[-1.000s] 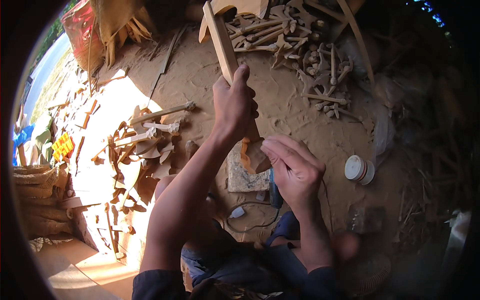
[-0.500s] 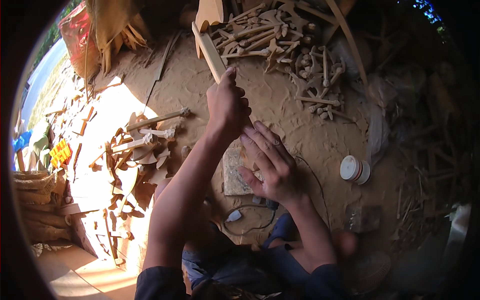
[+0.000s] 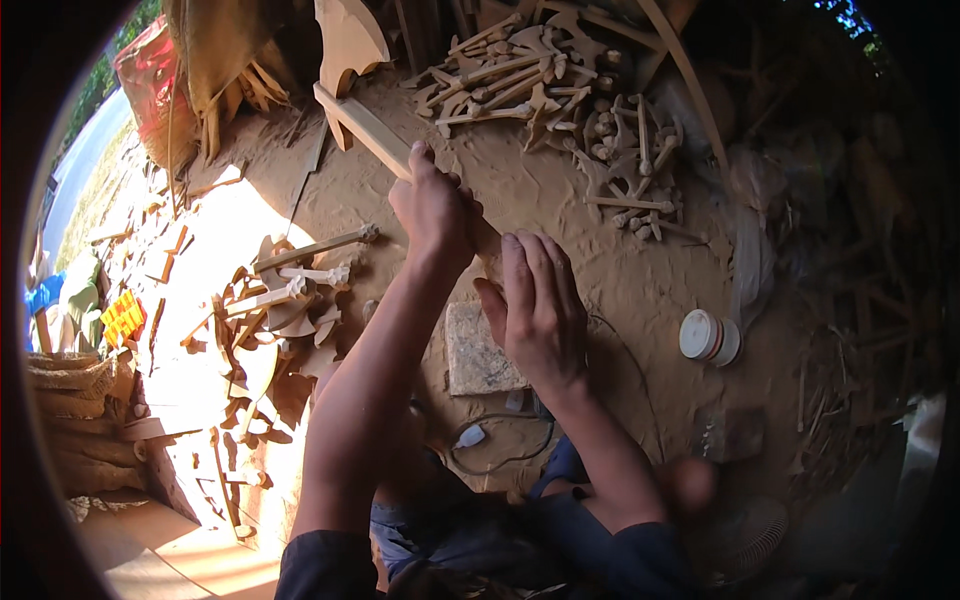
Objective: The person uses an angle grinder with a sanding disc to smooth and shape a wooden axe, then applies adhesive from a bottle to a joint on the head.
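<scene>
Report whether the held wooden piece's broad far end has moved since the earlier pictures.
Yes: the broad far end has swung left, away from the pile of wooden parts.

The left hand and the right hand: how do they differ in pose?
The left hand wraps around the long wooden piece; the right hand extends its fingers near the piece's lower end. The left hand is higher in the picture, the right hand lower. Both are bare.

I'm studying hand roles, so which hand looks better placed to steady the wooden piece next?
Probably the left hand: it is wrapped around the wooden piece. The right hand is at the near end, and whether it grips cannot be seen.
</scene>
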Available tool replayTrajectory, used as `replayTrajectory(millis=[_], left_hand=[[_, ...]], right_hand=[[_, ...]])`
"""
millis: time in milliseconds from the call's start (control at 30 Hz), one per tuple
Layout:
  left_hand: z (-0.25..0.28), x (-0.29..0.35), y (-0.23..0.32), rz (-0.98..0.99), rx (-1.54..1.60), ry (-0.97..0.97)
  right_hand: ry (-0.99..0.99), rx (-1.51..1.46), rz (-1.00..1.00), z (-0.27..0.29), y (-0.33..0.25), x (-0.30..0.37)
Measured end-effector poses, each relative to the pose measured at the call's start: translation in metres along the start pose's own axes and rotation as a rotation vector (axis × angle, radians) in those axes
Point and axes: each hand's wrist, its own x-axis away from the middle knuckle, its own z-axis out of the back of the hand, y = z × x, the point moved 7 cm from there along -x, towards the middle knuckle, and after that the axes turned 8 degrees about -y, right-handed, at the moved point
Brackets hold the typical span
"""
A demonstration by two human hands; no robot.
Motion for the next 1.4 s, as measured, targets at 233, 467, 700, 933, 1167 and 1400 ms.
replayTrajectory(millis=[233,467,700,933,1167,1400], left_hand=[[0.007,-0.005,0.007,-0.063,-0.015,0.000],[-0.004,0.007,0.031,-0.323,-0.156,-0.101],[0.047,-0.045,0.043,-0.271,-0.003,0.104],[0.017,-0.034,0.020,-0.207,-0.012,0.024],[0.009,-0.011,0.007,-0.038,-0.009,-0.113],[-0.015,0.000,-0.004,0.009,-0.024,-0.194]], right_hand=[[0.128,0.202,0.232,-0.004,-0.008,0.018],[-0.048,0.227,-0.124,-0.026,-0.014,0.006],[-0.300,-0.072,-0.047,-0.110,-0.052,0.147],[-0.820,-0.542,-0.193,-0.263,-0.060,0.361],[-0.843,-0.233,-0.140,-0.328,-0.086,0.418],[-0.672,-0.257,-0.196,-0.308,-0.065,0.447]])
